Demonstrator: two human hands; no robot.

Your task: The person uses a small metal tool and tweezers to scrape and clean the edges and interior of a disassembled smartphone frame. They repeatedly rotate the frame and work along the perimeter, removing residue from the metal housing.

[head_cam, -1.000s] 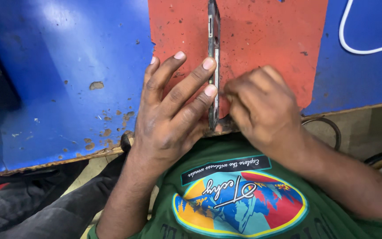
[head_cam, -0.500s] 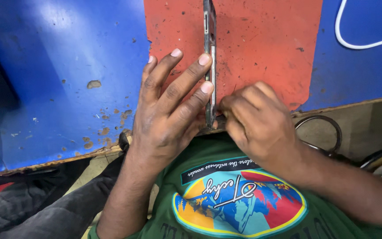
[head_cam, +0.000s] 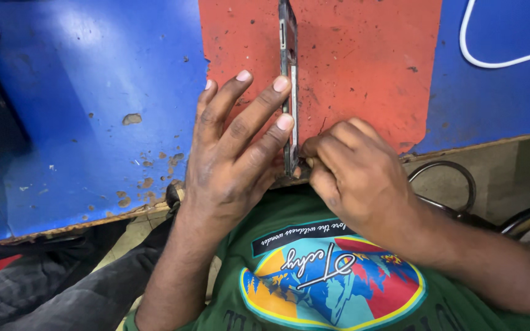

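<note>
Down we look on the scuffed blue-painted worktop (head_cam: 87, 110), chipped along its near edge, with a worn red rectangular mat (head_cam: 363, 67) laid over its middle and running right up to that near edge. Below the edge sits the person's green T-shirt with a round multicoloured print (head_cam: 332, 282), filling the bottom of the view, and dark grey cloth (head_cam: 62, 288) bunches at the lower left.

Now the hands. The left hand (head_cam: 231, 159) lies on the mat's left part near the near edge, fingers stretched out and slightly fanned, the fingertips (head_cam: 281, 83) pressed flat against the left face of the thin dark phone frame (head_cam: 289, 86). That frame stands on its long edge, upright on the red mat, running straight away from the near edge toward the far one, its near end between the two hands. The right hand (head_cam: 357, 175) is curled tight just to the right of the frame's near end, fingers bunched together and pinching at that bottom corner; whatever sits between the fingertips is too small and hidden to make out.

Off at the far right corner of the worktop, a white cable (head_cam: 492, 61) loops across the blue paint, well apart from the hands. Beyond the right part of the near edge, a thin dark wire loop (head_cam: 461, 178) hangs off the worktop.
</note>
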